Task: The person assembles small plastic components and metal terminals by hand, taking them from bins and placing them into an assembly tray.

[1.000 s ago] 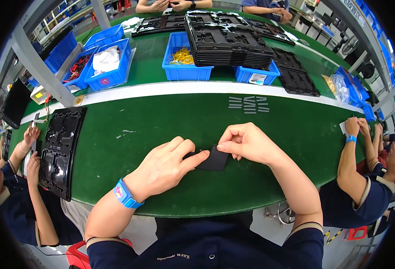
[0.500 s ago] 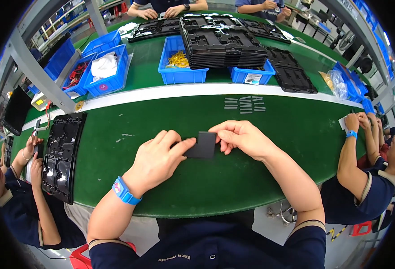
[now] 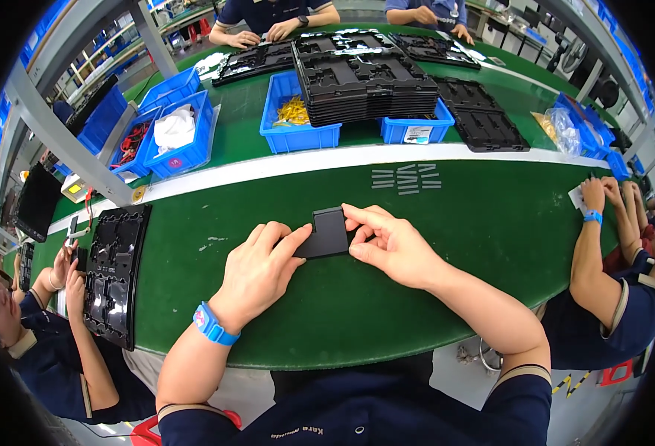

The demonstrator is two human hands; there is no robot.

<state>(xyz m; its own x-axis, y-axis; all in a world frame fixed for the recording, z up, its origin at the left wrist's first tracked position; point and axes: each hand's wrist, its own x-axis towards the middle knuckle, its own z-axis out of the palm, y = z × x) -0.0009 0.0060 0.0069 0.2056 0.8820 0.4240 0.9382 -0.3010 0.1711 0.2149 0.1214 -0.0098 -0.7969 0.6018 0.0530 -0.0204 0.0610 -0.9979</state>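
Note:
A flat black L-shaped piece [image 3: 329, 238] lies between my two hands just above or on the green tabletop; I cannot tell if it touches. Its left edge is pinched by the thumb and fingers of my left hand [image 3: 259, 262], which has a blue band at the wrist. Along the right edge and upper right corner, the fingers of my right hand [image 3: 396, 245] grip it. Beyond my hands, several thin grey strips [image 3: 406, 178] lie in short rows on the green table [image 3: 283, 327].
Blue bins [image 3: 303, 138] line the far side, beside a tall stack of black trays [image 3: 372, 85]. To the left, a black tray [image 3: 115, 275] lies near a co-worker's hands [image 3: 71, 279]. Another co-worker's hands [image 3: 602, 195] work at the right edge. A grey post [image 3: 67, 126] rises at left.
The black piece has turned and tilted slightly in my hands. My right thumb and fingers have shifted down along its right side. The view has shifted a little.

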